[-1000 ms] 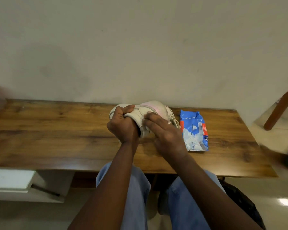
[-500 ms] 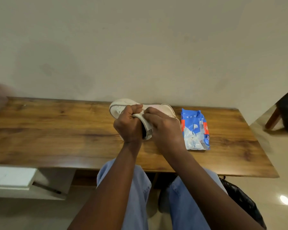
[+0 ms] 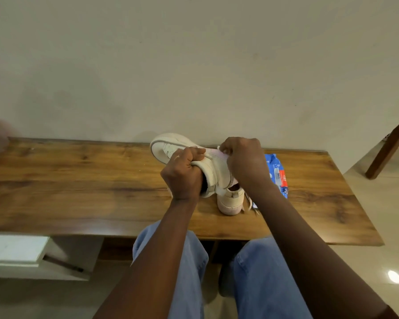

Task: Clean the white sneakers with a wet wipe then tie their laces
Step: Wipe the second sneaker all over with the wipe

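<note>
My left hand (image 3: 184,174) grips a white sneaker (image 3: 171,149) by its heel collar and holds it tilted above the wooden table (image 3: 78,180), sole turned up and away. My right hand (image 3: 244,161) is curled over the sneaker's far side and pinches a white wet wipe (image 3: 221,151) against it; only a small corner of the wipe shows. A second white sneaker (image 3: 230,202) stands on the table under my hands, heel towards me, with loose laces (image 3: 251,204) trailing to its right.
A blue pack of wet wipes (image 3: 279,176) lies on the table right of my right hand, partly hidden by it. The wall is just behind the table. A wooden leg (image 3: 389,146) leans at far right. My knees in blue jeans are under the table's front edge.
The held sneaker has been turned so its sole faces up and away. My right hand moved from the near side up to the far side. The second sneaker now shows underneath.
</note>
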